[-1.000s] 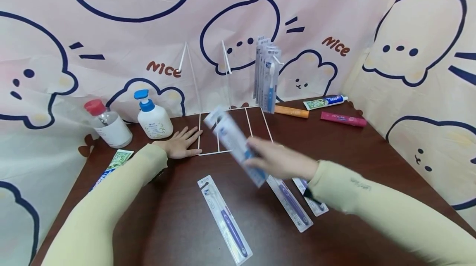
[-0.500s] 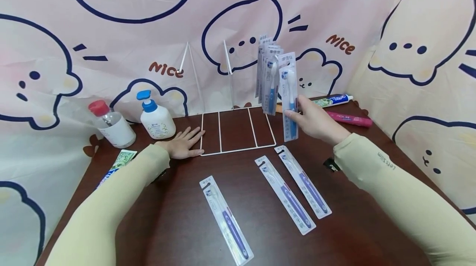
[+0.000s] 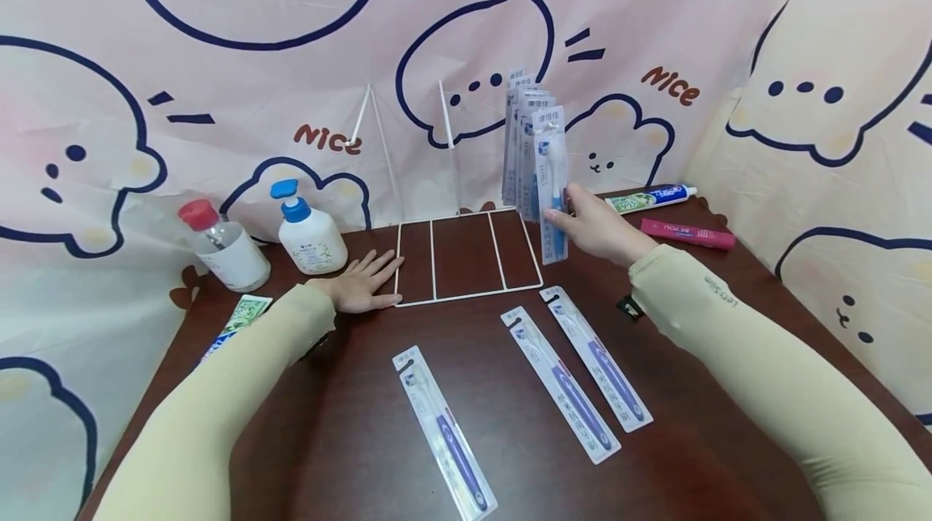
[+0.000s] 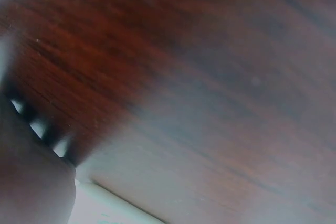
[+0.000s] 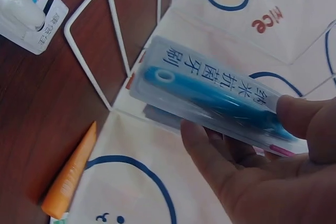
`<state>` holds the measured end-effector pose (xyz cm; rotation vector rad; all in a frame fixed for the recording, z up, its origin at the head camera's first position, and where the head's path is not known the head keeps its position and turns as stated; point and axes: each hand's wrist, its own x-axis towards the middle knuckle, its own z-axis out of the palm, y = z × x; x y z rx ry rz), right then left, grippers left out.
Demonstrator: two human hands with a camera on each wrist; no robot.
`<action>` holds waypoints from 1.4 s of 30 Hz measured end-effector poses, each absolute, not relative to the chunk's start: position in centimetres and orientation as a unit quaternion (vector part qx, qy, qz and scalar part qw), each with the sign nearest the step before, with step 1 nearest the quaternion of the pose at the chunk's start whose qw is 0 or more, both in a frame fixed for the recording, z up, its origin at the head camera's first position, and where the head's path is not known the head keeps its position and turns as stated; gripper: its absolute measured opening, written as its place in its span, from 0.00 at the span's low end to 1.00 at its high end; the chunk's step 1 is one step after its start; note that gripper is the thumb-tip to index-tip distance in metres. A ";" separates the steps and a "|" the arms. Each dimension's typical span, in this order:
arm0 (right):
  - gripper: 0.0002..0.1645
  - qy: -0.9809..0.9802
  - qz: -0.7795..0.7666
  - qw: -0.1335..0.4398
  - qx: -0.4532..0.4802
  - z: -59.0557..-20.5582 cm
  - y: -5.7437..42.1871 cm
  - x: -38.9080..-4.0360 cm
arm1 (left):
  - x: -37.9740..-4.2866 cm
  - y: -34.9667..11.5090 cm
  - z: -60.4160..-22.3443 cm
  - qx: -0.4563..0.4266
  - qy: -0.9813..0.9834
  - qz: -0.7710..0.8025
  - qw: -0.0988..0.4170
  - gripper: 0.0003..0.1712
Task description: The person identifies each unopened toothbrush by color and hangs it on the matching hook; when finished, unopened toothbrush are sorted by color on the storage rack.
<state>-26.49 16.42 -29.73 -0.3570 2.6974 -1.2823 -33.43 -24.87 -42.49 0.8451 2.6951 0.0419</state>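
My right hand (image 3: 606,228) pinches a packaged blue toothbrush (image 3: 551,181) between thumb and fingers. The pack stands upright, in front of a row of similar packs (image 3: 512,145) hanging at the right of a white wire rack (image 3: 469,295). In the right wrist view, the thumb lies over the blue handle (image 5: 210,98) and the fingers are beneath the pack. My left hand (image 3: 362,285) lies flat with fingers spread at the left edge of the rack's base. Packaged purple toothbrushes lie on the table: one in the middle (image 3: 446,434), two side by side (image 3: 561,383) farther right.
A white pump bottle (image 3: 313,242) and a red-capped bottle (image 3: 227,250) stand at the back left, with a toothpaste tube (image 3: 243,315) by the left arm. At the back right lie a green-and-blue tube (image 3: 650,198), a pink tube (image 3: 688,233) and an orange tube (image 5: 71,174).
My right hand has carried the blue toothbrush pack from over the rack's base to the right, then slightly back left against the hanging row. My left hand stays at the rack.
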 end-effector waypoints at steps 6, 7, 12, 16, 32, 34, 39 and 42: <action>0.37 0.891 -0.435 0.066 -0.116 -30.3 15.9 -27.9 | -33.5 -24.9 -42.7 0.298 0.941 0.015 0.158 0.50; 0.37 0.890 -0.435 0.066 -0.116 -30.3 15.8 -28.1 | -33.5 -24.9 -42.7 0.297 0.941 0.014 0.159 0.50; 0.37 0.888 -0.439 0.069 -0.115 -30.5 15.5 -28.7 | -33.3 -24.8 -42.4 0.292 0.943 0.012 0.162 0.51; 0.38 0.890 -0.436 0.073 -0.115 -30.9 15.5 -28.9 | -33.3 -24.8 -42.4 0.291 0.942 0.015 0.167 0.50; 0.35 0.950 -0.284 0.112 -0.069 -34.1 18.9 -25.4 | -33.4 -24.8 -42.6 0.291 0.943 0.004 0.160 0.51; 0.36 0.962 -0.228 0.123 -0.081 -35.2 19.0 -24.1 | -33.3 -24.8 -42.5 0.290 0.944 0.005 0.160 0.50; 0.41 0.978 -0.137 0.132 -0.089 -37.3 18.8 -21.0 | -33.6 -24.8 -42.6 0.291 0.944 0.011 0.156 0.50; 0.47 0.980 -0.103 0.142 -0.090 -38.0 18.5 -19.8 | -33.8 -24.9 -42.9 0.288 0.945 0.010 0.155 0.49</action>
